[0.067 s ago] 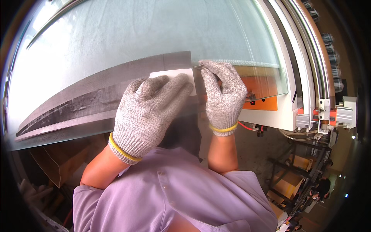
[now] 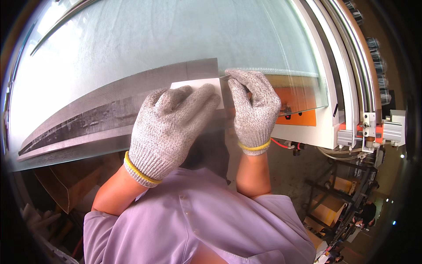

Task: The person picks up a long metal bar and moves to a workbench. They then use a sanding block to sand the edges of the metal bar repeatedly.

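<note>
Head view: a large glass pane lies flat across the bench, and both gloved hands rest at its near edge. The left hand lies flat, fingers close together, pressing a small white sheet onto the glass just past its fingertips. The right hand, just beside it, curls its fingers over the pane's edge at the sheet's right corner. A long grey, grainy strip runs under the glass toward the left. To the right stand a white frame and an orange panel. The gloves are speckled grey knit with yellow cuffs.
</note>
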{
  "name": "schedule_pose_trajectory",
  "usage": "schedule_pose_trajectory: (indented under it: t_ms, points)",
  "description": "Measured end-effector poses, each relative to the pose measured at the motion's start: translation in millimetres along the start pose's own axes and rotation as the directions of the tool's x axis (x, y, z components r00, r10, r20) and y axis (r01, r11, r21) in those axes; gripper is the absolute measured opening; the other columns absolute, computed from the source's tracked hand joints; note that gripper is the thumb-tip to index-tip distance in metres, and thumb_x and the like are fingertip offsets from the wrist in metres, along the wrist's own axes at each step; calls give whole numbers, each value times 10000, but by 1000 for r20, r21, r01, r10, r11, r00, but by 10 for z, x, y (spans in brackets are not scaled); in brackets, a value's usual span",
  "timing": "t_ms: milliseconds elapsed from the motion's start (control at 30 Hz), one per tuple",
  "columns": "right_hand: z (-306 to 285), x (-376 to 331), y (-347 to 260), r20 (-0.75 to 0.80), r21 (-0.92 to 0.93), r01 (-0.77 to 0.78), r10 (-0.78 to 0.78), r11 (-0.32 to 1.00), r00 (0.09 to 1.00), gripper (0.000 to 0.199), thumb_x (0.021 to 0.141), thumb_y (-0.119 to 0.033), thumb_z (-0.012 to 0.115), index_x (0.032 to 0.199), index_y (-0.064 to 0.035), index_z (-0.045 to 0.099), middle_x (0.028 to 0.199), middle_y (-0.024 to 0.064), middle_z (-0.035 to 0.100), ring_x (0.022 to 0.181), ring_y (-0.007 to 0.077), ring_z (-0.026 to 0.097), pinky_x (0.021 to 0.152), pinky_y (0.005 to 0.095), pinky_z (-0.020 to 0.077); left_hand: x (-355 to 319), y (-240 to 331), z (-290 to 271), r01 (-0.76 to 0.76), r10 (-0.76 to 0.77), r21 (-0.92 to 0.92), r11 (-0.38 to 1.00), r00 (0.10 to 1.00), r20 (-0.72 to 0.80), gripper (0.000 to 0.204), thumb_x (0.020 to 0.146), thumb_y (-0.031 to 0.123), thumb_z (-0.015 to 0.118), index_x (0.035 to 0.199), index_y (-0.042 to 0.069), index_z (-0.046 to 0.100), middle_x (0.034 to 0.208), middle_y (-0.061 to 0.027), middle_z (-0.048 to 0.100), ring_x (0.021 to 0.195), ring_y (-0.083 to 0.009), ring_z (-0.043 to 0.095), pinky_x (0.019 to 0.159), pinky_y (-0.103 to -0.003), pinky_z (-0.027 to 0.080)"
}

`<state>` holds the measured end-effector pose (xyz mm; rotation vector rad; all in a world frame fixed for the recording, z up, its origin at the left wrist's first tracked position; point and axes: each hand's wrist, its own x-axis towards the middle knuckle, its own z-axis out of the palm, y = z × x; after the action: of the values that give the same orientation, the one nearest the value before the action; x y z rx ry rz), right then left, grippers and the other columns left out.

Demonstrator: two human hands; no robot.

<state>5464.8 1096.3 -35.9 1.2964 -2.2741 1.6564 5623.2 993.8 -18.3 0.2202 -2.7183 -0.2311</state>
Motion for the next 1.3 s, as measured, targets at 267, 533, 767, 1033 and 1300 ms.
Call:
schedule_pose_trajectory:
  t_ms: [267, 533, 767, 1033, 1300]
  points:
    - [4, 1, 18, 23, 16, 34, -35, 999, 999, 153, 811, 39, 702, 954, 9, 746, 892, 159, 697, 807, 309, 686, 743, 354, 538, 16, 0, -6, 15, -15, -20, 1000, 1000, 1, 446, 783, 149, 690, 1228, 122, 697, 1340, -27, 642, 1100, -281, 629, 929, -434, 490]
    - [1, -34, 65, 7, -22, 155, -155, 988, 988, 191, 753, 21, 729, 937, -19, 766, 865, 139, 670, 794, 305, 661, 720, 365, 527, 15, 7, -9, 15, -15, -16, 1000, 1000, 6, 456, 773, 140, 701, 1228, 117, 700, 1338, -30, 645, 1093, -284, 626, 926, -435, 492]
    - [3, -47, 75, 0, -29, 164, -164, 986, 986, 211, 724, 18, 736, 926, -30, 773, 867, 124, 670, 812, 287, 658, 732, 359, 529, 14, -3, -21, 10, -10, -17, 1000, 1000, 20, 472, 760, 154, 711, 1230, 108, 698, 1350, -30, 638, 1092, -283, 624, 927, -433, 492]
    - [-21, -8, -1, -38, 165, -67, 74, 984, 997, 180, 777, 54, 720, 935, -22, 764, 856, 134, 679, 772, 278, 665, 724, 340, 536, 2, -14, -30, 1, 0, -17, 1000, 1000, 19, 469, 760, 155, 708, 1226, 104, 696, 1355, -32, 634, 1099, -280, 623, 933, -433, 490]
    - [-69, 125, 57, -146, -380, 74, -139, 922, 979, 147, 773, -36, 773, 913, -21, 730, 892, 122, 646, 935, 312, 620, 820, 417, 504, -21, -23, 40, -18, 15, -39, 999, 998, -60, 410, 785, 144, 679, 1191, 88, 699, 1295, -49, 644, 1094, -287, 623, 940, -451, 495]
